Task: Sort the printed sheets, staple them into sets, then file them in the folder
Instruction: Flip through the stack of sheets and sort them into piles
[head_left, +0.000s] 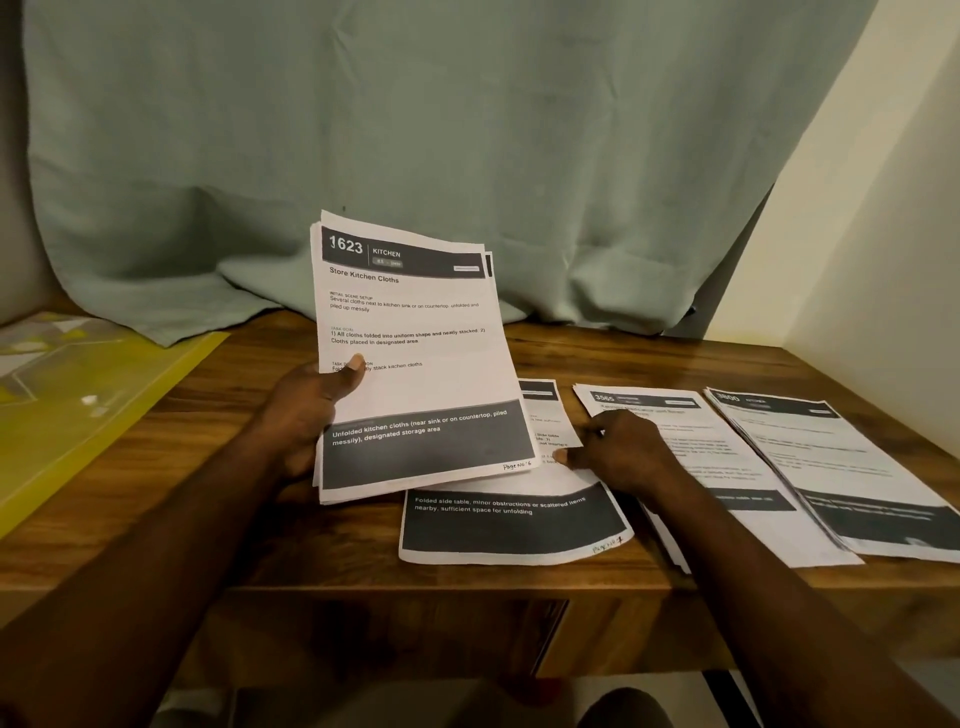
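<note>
My left hand grips a stack of printed sheets by its left edge, thumb on the front, tilted up above the table; the top page reads "1623 Kitchen, Store Kitchen Cloths". Under and to the right of it a single printed sheet lies flat on the wooden table. My right hand rests on that sheet's right side, fingertips on the paper. Two more piles of sheets lie to the right, a middle pile and a right pile. A yellow folder lies at the far left.
A pale green cloth hangs behind the table and drapes onto its back edge. A cream wall closes the right side. The table's front edge runs just below the flat sheet.
</note>
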